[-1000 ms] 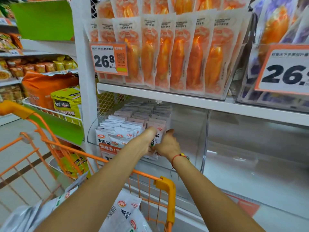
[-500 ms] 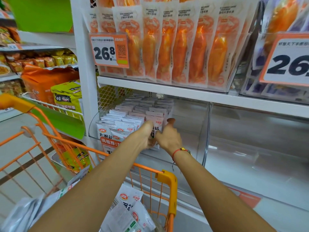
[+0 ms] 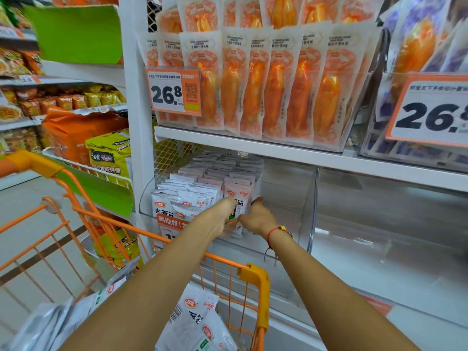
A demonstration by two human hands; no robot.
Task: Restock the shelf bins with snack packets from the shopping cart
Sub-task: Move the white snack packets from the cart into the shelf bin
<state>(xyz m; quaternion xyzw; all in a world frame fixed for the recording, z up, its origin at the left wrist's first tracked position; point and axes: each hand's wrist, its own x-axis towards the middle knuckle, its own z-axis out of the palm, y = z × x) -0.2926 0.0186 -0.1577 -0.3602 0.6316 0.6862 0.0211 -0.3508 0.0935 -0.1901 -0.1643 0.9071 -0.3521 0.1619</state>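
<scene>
Left hand: fingers curled round upright white packet | Right hand: grips the same packet's other edge | Packet: at front right of packet rows inside clear bin | More packets: in orange cart below

Both hands, the left hand and right hand, grip a stack of white snack packets at the front of a clear plastic shelf bin. Below, more white packets lie in an orange wire shopping cart.
</scene>
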